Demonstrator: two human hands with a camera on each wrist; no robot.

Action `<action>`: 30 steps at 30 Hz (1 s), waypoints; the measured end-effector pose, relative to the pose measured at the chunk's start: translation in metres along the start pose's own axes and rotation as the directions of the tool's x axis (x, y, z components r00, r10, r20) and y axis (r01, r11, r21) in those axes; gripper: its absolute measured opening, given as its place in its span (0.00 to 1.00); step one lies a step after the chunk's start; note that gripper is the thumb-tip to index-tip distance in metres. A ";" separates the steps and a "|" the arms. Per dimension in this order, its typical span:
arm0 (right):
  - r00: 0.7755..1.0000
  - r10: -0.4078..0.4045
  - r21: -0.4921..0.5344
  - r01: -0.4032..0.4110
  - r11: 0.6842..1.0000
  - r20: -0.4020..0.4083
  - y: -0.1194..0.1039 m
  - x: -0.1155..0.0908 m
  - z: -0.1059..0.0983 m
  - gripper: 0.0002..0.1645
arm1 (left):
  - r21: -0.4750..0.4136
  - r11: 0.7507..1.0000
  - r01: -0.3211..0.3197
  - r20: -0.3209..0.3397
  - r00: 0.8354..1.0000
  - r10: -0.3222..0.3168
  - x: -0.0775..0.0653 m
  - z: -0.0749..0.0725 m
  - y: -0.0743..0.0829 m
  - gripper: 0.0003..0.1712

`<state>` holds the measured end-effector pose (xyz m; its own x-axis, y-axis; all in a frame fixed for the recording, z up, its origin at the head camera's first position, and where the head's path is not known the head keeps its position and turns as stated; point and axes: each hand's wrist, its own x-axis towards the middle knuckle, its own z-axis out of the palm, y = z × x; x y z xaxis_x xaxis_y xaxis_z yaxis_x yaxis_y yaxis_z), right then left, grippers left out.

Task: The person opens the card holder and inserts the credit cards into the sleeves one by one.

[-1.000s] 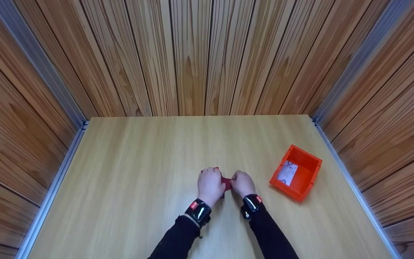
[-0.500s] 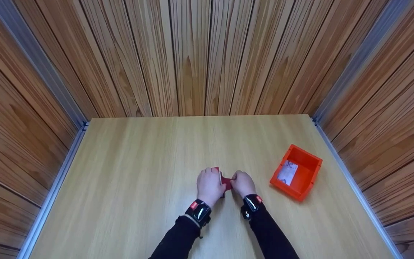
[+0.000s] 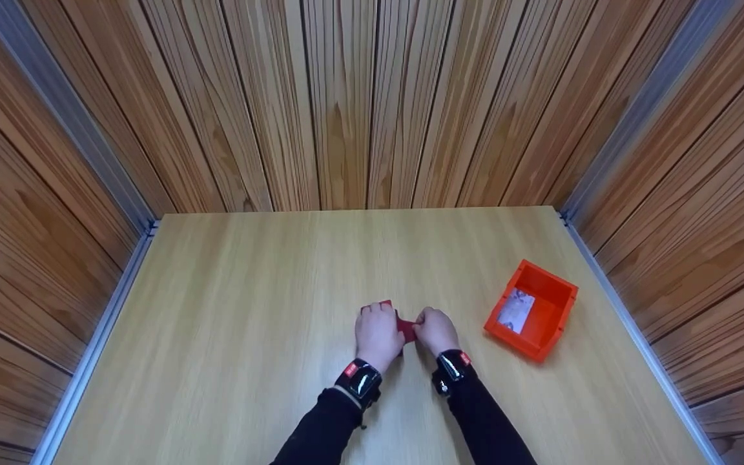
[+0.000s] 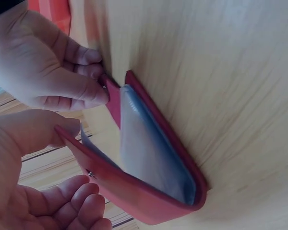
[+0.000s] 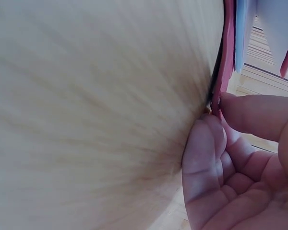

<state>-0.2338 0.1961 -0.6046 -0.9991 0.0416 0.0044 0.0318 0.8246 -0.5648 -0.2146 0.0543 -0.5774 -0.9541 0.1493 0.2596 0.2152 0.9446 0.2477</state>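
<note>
A red card holder (image 3: 406,328) with clear plastic sleeves (image 4: 144,143) stands partly spread on the table between my two hands. My left hand (image 3: 377,332) holds its upper cover, thumb at the cover's edge and fingers curled along the outer face. A small metal snap (image 4: 90,174) shows on that cover in the left wrist view. Thumb and fingertips of my right hand (image 3: 436,329) pinch the closing flap (image 4: 114,100) on the other side. In the head view, most of the holder is hidden under my left hand.
An orange-red plastic bin (image 3: 549,313) stands at the right of the wooden table (image 3: 249,310), with a white printed paper (image 3: 516,310) inside. Wood-panelled walls (image 3: 346,110) enclose the back and sides, with metal rails (image 3: 94,349) along the table's edges.
Almost nothing moves. My left hand shifts very slightly over the card holder, while my right hand keeps its pinch on the flap.
</note>
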 end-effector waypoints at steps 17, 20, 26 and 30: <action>1.000 -0.005 0.002 0.005 1.000 0.007 0.001 0.001 0.000 0.07 | -0.297 0.927 0.227 0.218 0.962 -0.166 0.002 -0.028 -0.022 0.17; 1.000 -0.009 -0.004 0.009 1.000 0.007 0.001 0.000 0.000 0.07 | -0.322 0.915 0.242 0.211 0.961 -0.180 0.000 -0.033 -0.028 0.12; 0.999 -0.043 -0.030 0.043 0.999 -0.013 0.001 0.000 0.001 0.07 | -0.339 0.911 0.235 0.124 0.971 -0.204 -0.002 -0.035 -0.038 0.05; 1.000 -0.021 -0.018 0.020 1.000 -0.002 0.001 0.001 0.000 0.07 | -0.367 0.895 0.252 0.126 0.967 -0.221 -0.003 -0.037 -0.046 0.06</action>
<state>-0.2347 0.1965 -0.6051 -0.9995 0.0255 0.0173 0.0118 0.8353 -0.5496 -0.2134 -0.0006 -0.5549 -0.9965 -0.0277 0.0790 0.0284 0.7762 0.6299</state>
